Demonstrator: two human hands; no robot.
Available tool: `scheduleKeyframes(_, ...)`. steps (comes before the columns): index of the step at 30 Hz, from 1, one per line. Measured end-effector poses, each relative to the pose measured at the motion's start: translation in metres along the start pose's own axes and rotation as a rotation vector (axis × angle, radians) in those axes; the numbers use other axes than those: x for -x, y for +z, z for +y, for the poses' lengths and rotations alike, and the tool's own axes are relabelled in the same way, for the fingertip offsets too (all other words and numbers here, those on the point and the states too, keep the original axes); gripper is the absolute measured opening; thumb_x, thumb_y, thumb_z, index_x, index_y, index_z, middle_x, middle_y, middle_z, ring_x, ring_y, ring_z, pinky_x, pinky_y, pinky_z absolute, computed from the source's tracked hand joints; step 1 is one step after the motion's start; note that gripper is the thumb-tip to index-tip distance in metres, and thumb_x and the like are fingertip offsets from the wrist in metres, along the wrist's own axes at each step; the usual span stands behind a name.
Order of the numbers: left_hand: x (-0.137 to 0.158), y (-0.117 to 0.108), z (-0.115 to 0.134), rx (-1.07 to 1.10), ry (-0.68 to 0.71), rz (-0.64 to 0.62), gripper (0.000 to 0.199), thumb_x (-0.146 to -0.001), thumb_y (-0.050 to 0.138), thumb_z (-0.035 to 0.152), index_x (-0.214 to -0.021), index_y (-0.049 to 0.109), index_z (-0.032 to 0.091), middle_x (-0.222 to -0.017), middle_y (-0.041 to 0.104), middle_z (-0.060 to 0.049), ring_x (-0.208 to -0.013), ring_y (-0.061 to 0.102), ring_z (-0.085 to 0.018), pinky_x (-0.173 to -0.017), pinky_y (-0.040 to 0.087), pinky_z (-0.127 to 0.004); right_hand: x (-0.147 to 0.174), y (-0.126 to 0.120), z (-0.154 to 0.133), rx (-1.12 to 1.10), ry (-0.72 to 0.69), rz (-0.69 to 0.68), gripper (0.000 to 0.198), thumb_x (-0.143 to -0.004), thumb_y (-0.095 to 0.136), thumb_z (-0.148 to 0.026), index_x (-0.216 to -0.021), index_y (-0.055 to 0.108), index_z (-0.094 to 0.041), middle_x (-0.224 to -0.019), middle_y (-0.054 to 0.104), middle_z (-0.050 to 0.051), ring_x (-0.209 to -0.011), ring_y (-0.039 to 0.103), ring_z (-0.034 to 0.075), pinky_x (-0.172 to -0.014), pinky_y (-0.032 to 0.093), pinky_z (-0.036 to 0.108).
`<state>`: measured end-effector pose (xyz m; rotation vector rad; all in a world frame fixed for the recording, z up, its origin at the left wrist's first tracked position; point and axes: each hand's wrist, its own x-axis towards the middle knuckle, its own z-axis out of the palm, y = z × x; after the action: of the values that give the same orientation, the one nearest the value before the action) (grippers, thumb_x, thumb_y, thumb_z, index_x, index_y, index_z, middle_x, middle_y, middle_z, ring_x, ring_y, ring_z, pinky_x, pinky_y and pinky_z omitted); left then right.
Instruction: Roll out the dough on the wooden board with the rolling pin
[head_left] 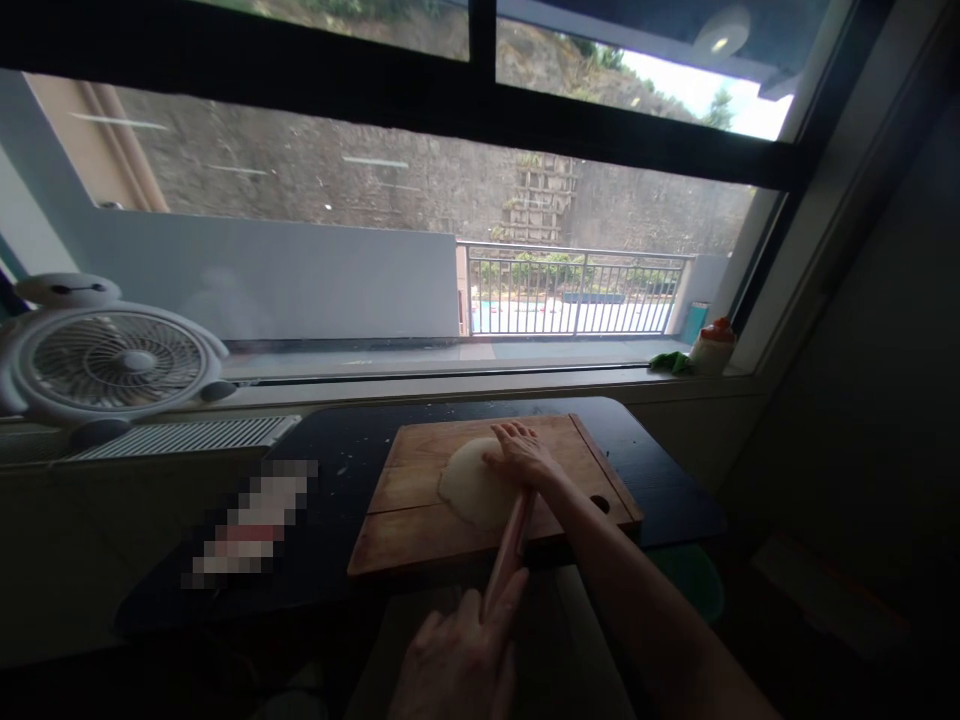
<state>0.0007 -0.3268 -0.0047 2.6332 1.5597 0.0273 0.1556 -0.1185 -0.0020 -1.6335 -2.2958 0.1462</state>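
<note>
A pale, flattened round of dough (474,480) lies on a wooden cutting board (420,550). My right hand (521,457) rests over the dough's upper right part, fingers stretched out. Closer to me, my left hand (461,655) is closed around the near end of a rolling pin (506,560). The pin slants away from me toward the dough's right edge. Its far end is hidden under my right wrist, so I cannot tell how far it reaches.
The board sits on a dark table (675,500). A blurred-out patch (251,525) covers something on the table's left. A white fan (124,360) stands by the window at far left. On the sill at right are a bottle with an orange top (714,348) and a green cloth (670,363).
</note>
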Motion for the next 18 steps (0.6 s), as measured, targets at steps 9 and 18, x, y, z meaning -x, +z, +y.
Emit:
scheduleKeyframes(9, -0.002, 0.015, 0.022, -0.040, 0.105, 0.042, 0.070, -0.073, 0.057, 0.020, -0.138, 0.036, 0.034, -0.101, 0.061, -0.009, -0.080, 0.062, -0.024, -0.070, 0.049, -0.037, 0.036, -0.011, 0.038, -0.012, 0.006, -0.018, 0.054, -0.093, 0.035, -0.040, -0.140, 0.035, -0.014, -0.145, 0.032, 0.009, -0.135, 0.019, 0.022, -0.110, 0.016, 0.037)
scheduleKeyframes(18, -0.007, 0.013, 0.029, 0.066, 0.077, -0.078, 0.066, -0.077, 0.060, 0.040, -0.138, 0.036, 0.032, -0.097, 0.065, -0.007, -0.081, 0.065, -0.025, -0.074, 0.050, -0.038, 0.005, -0.001, 0.003, -0.036, -0.022, 0.025, 0.059, -0.091, 0.036, -0.051, -0.140, 0.035, -0.017, -0.142, 0.036, 0.009, -0.133, 0.023, 0.024, -0.109, 0.016, 0.040)
